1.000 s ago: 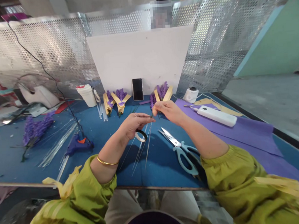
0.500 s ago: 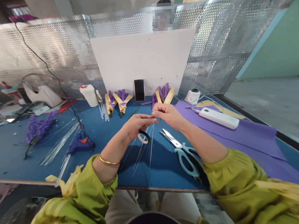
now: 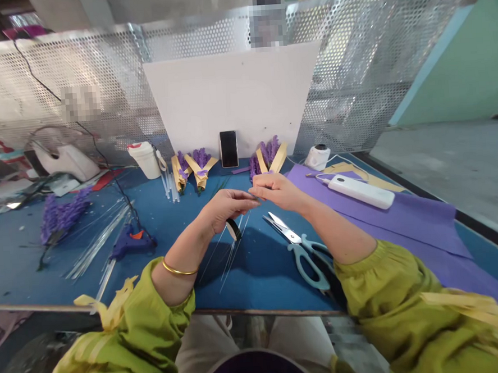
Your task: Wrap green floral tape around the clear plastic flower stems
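- The left hand (image 3: 228,203) and right hand (image 3: 279,191) meet above the blue tabletop (image 3: 272,292), fingertips touching or nearly so.
- The left thumb and fingers are drawn together, pointing toward the right hand; the right fingers bend down over the left tips. Whatever sits between them is hidden, so I cannot tell whether either pinch grips anything.
- The dark tape roll (image 3: 234,230) is just below the left hand, tilted on edge, its upper rim against the underside of the fingers or palm. It lies on the wrist side of the pinching fingertips, apart from the right hand. Whether a finger passes through the ring cannot be made out.
- Thin pale wires (image 3: 227,260) fan out beneath the left hand, near the roll, toward the table's front edge.
- Scissors with light-blue handles (image 3: 311,270) lie below the right forearm, slightly open, blade tips toward the hands.
- Beyond the hands, two small paper-wrapped lavender bouquets (image 3: 200,170) lie left of a smartphone (image 3: 229,149) propped against a white board (image 3: 235,97); further purple flowers (image 3: 271,149) stand right of it, just behind the right hand.
- A blue glue gun (image 3: 131,242) rests well left of the left hand.
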A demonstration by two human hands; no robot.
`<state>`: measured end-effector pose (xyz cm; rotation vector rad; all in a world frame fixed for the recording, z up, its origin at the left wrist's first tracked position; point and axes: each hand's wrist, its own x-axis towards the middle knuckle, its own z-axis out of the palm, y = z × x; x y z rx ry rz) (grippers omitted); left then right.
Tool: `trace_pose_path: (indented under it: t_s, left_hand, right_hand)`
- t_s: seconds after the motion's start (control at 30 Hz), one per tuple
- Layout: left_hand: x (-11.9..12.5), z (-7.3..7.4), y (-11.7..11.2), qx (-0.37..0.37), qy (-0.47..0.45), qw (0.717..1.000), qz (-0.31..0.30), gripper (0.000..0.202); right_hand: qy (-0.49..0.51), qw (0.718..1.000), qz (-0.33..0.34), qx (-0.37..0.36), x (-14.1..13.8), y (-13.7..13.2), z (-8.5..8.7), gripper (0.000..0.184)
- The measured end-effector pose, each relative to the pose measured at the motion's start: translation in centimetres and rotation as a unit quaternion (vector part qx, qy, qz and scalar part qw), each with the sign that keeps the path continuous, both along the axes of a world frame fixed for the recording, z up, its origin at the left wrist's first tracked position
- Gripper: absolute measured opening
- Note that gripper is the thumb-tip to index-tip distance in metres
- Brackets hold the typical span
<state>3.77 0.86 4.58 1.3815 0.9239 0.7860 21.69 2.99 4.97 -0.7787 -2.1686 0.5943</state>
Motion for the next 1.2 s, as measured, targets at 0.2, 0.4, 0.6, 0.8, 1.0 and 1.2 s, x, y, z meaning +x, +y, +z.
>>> trace_pose_path:
  t_s: [0.2, 0.4, 0.6, 0.8, 1.0, 1.2]
  left_hand:
    - [0.3, -0.12, -0.1, -0.01, -0.03, 0.999, 0.012, 0.022]
    - [0.33, -0.31, 0.1, -0.038, -0.082, 0.996, 0.008, 0.02]
    - [0.36, -0.58, 0.25, -0.048, -0.125, 0.991, -0.006, 0.022]
    - [0.46, -0.46, 0.11, -0.041, -0.113, 0.993, 0.001, 0.027]
    - [0.41, -0.4, 0.16, -0.028, -0.042, 0.999, -0.003, 0.022]
    - [0.27, -0.16, -0.08, -0.012, -0.01, 1.0, -0.02, 0.015]
  right_hand:
    - [0.03, 0.998, -0.03, -0.037, -0.53, -0.32, -0.11, 0.047]
    - [0.101, 0.99, -0.062, -0.081, -0.13, -0.21, 0.36, 0.048]
    - [0.17, 0.966, 0.007, -0.196, -0.18, -0.39, 0.14, 0.02]
    - [0.112, 0.987, -0.062, -0.102, -0.72, -0.85, 0.24, 0.027]
    - [-0.04, 0.993, -0.076, 0.084, -0.56, -0.68, 0.46, 0.028]
    - [-0.043, 0.995, -0.067, 0.064, -0.74, -0.71, 0.23, 0.04]
